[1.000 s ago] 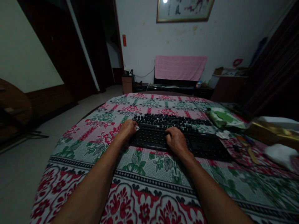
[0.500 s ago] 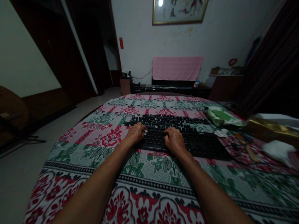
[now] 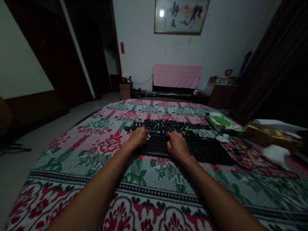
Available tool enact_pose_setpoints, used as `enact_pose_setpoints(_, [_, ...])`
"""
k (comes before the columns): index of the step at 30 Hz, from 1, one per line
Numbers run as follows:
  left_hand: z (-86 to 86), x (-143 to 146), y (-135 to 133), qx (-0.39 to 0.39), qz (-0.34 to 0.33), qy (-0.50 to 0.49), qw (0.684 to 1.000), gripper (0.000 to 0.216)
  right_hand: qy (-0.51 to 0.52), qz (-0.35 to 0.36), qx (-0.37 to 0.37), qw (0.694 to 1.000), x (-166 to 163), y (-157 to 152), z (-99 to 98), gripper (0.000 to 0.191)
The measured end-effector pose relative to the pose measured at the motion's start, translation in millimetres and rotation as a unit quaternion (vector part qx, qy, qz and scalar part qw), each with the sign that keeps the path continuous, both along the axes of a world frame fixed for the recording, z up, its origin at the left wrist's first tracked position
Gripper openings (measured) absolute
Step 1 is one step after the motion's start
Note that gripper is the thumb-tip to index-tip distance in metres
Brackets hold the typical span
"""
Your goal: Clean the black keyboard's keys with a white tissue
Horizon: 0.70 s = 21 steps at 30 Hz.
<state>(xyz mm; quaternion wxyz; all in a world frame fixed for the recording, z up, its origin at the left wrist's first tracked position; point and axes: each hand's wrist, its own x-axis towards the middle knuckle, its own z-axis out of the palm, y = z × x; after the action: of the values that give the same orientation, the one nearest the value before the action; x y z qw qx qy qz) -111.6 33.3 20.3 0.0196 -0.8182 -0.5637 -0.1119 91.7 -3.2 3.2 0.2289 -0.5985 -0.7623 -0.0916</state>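
Observation:
A black keyboard [image 3: 156, 148] lies on the tablecloth, its keycaps off and rows of small key posts bare. Over its left end is my left hand [image 3: 139, 137], fingers closed on a small white wad that looks like tissue [image 3: 148, 137]. My right hand [image 3: 177, 145] rests on the middle of the keyboard, fingers bent down against it; its fingertips are partly hidden. Many loose black keycaps [image 3: 166, 123] are spread just behind the keyboard.
A patterned tablecloth [image 3: 144, 112] covers the round table. To the right are a green-and-white tissue pack [image 3: 223, 122], crumpled tissue [image 3: 223, 138], a gold box [image 3: 271, 133], a white bag [image 3: 276, 153], a wooden-handled tool [image 3: 252, 158] and a dark cable [image 3: 264, 170].
The view has tilted slightly up and turned a little right. Both hands keep nearly the same places on the keyboard, and the white wad is still in my left fingers.

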Motion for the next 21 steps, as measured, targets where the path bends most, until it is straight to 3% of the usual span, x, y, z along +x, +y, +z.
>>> enact_pose_setpoints(13, [-2.6, -1, 1, 0.011, -0.022, -0.049, 0.999, 0.026, -0.001, 0.042, 0.006, 0.999, 9, 4, -2.2, 0.028])
enact_pose_setpoints(21, [0.5, 26, 1, 0.012, -0.080, -0.043, 0.996, 0.027, 0.017, 0.041, 0.009, 0.999, 9, 3, -3.7, 0.027])
